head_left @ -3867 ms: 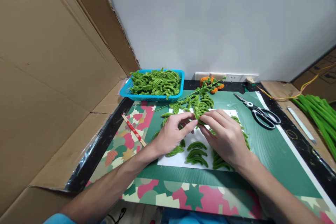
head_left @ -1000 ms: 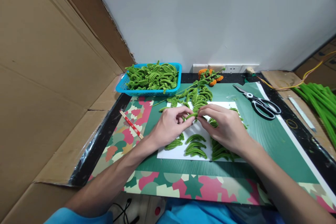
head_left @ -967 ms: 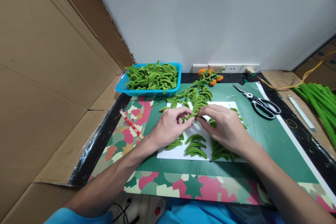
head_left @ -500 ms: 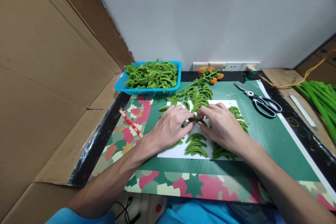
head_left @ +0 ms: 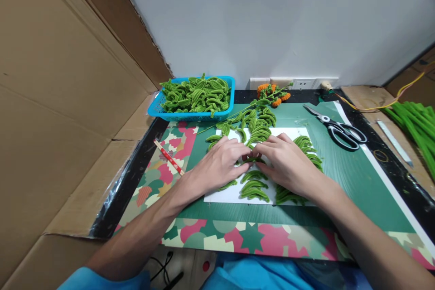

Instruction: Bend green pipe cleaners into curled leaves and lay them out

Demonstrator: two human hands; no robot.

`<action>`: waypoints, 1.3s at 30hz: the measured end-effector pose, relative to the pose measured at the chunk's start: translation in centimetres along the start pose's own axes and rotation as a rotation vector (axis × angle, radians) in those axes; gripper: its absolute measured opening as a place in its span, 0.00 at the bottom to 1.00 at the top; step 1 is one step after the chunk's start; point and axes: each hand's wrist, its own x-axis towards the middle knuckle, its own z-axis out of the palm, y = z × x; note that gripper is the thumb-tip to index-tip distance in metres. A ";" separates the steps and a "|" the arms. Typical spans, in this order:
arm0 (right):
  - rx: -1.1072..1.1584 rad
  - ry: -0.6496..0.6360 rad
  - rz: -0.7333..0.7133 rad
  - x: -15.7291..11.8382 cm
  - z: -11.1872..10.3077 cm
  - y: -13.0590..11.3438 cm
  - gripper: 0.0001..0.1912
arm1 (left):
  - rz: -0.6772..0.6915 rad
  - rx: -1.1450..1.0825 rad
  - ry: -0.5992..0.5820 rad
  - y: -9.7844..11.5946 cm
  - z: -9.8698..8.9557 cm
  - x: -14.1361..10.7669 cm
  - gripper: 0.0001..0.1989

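Between my two hands, low over a white sheet (head_left: 224, 197), is a curved fuzzy green piece (head_left: 254, 160). The fingertips of my left hand (head_left: 224, 163) pinch its left end. My right hand (head_left: 288, 163) pinches the other end, its fingers bent together. Just below, on the sheet, lies a small column of similar curved green pieces (head_left: 254, 189). More rows of them lie at the right (head_left: 306, 147) and beyond my fingertips (head_left: 258, 131). My hands partly hide the pieces underneath.
A blue basket (head_left: 204, 117) heaped with green pieces stands at the back left. Behind the sheet lie orange fuzzy pieces (head_left: 277, 102) on a green stem. Black-handled scissors (head_left: 343, 136), a white pen-like tool (head_left: 394, 142), green stems (head_left: 416, 131) and red-wrapped chopsticks (head_left: 169, 158) lie around.
The held green piece has moved slightly down toward the column, with both hands still at its ends. The whole view has shifted a little.
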 end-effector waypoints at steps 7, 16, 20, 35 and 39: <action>0.050 -0.071 -0.023 0.0 -0.2 0.3 0.05 | 0.036 -0.097 -0.088 -0.1 -0.7 0.0 0.07; 0.189 -0.102 -0.010 0.0 -1.1 0.2 0.10 | -0.040 -0.149 -0.068 0.2 -1.1 0.0 0.09; 0.168 -0.026 0.056 0.1 -0.6 0.7 0.11 | 0.004 -0.135 -0.079 0.2 -1.2 -0.1 0.10; -0.133 -0.013 -0.036 1.0 0.3 0.9 0.11 | -0.016 -0.012 0.115 -0.4 -0.8 0.2 0.10; -0.186 -0.022 -0.032 0.9 0.0 1.5 0.11 | -0.033 0.012 0.221 -0.6 0.2 1.1 0.07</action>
